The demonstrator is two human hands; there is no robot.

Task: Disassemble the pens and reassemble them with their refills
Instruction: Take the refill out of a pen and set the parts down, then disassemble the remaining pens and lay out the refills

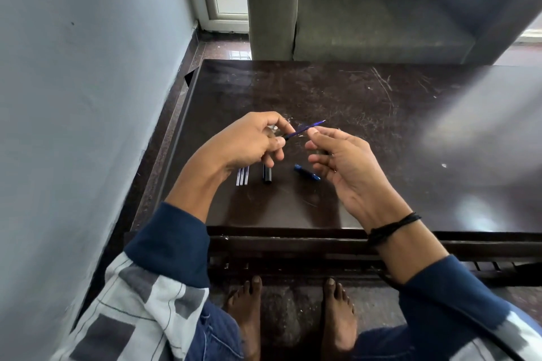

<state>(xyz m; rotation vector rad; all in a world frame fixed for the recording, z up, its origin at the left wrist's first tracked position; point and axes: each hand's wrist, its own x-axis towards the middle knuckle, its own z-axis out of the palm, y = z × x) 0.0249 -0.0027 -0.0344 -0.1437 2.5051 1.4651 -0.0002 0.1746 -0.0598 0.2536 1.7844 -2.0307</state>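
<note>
The left hand [249, 141] is held above the dark counter [381, 132] and pinches the lower end of a thin blue refill [305, 128] between thumb and forefinger, its other fingers curled under. The refill slants up and to the right, with its pointed tip free in the air.

The right hand [343, 161] is raised just beside it, palm turned inward and fingers loosely curled. Its thumb tip is right under the refill's middle, though contact is unclear, and I cannot tell whether this hand holds anything. A black thread band [393, 226] circles the right wrist.

On the counter below the left hand lie 3 clear refills [242, 176], side by side and partly hidden by the hand. Just to their right is a black pen barrel [267, 174]. Further right, near the right hand's fingers, lies a blue pen piece [306, 172].

A grey armchair [366, 9] stands beyond the counter.
</note>
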